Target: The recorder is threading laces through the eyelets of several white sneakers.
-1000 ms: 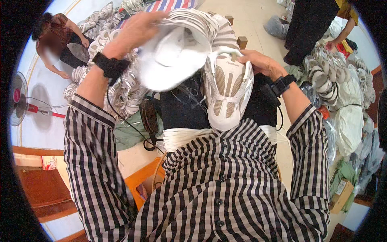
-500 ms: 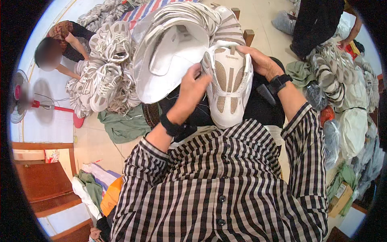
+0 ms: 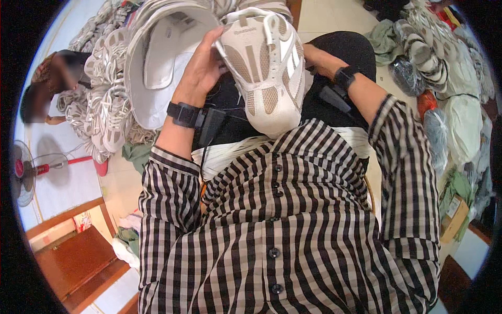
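A change in hand contact is noted. The left hand [image 3: 201, 70], previously seen apart from the shoe upper [image 3: 264, 73] at its left, is now placed against the far left edge of its opening. The upper itself is turned so that more of its right flank is exposed. It is held above the lap, toe pointing near, toward the checked shirt [image 3: 277, 220].

The thumb of the left hand is laid on the edge; whether the piece is pinched cannot be told, as the fingers are partly covered. The right hand [image 3: 323, 62] is set at the right flank, its fingertips hidden behind the upper; its grip cannot be determined. It is judged that the piece is now steadied from both sides for handling. The white-lined bundle [image 3: 142, 91] is left unheld, just beside, at left.
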`<state>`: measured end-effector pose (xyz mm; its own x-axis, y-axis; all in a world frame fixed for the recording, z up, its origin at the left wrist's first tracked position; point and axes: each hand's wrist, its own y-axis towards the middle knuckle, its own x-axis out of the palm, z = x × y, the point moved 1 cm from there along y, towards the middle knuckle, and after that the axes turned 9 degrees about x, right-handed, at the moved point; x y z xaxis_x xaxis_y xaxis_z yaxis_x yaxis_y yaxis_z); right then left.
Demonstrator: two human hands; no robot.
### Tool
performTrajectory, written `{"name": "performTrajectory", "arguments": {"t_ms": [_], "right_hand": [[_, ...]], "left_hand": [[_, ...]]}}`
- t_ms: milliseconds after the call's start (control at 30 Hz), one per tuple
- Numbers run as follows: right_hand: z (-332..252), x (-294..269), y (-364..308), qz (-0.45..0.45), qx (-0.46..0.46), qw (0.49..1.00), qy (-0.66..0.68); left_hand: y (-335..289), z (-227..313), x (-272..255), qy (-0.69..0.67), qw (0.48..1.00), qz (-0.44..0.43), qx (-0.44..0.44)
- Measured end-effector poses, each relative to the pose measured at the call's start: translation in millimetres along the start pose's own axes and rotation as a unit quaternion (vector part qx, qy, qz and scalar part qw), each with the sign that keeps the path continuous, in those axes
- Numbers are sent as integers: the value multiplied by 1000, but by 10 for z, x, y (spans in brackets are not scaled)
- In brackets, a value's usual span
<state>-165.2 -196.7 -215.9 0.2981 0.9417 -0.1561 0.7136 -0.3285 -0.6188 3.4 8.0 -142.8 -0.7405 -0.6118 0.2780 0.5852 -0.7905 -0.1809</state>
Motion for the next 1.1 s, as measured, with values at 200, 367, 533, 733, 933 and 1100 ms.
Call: {"name": "performTrajectory", "arguments": {"t_ms": [200,367,533,733,933,1100], "right_hand": [[39,28,-41,-59,6,998,3],[134,78,-171,3,-17,999,39],[236,139,376,-58,-45,997,15],[230,128,398,-21,-114,992,-46],[212,30,386,70,-165,977,-113],[395,-3,771,170,-211,947,-171]], "left_hand": [[-21,55,-104,4,1000,7,-14],[17,177,-275,-50,997,-6,-65],[140,220,-379,-68,989,-35,-124],[197,340,-435,-37,987,-41,-152],[196,322,-439,-60,986,-42,-150],[146,279,-458,-57,988,-88,-111]]}}
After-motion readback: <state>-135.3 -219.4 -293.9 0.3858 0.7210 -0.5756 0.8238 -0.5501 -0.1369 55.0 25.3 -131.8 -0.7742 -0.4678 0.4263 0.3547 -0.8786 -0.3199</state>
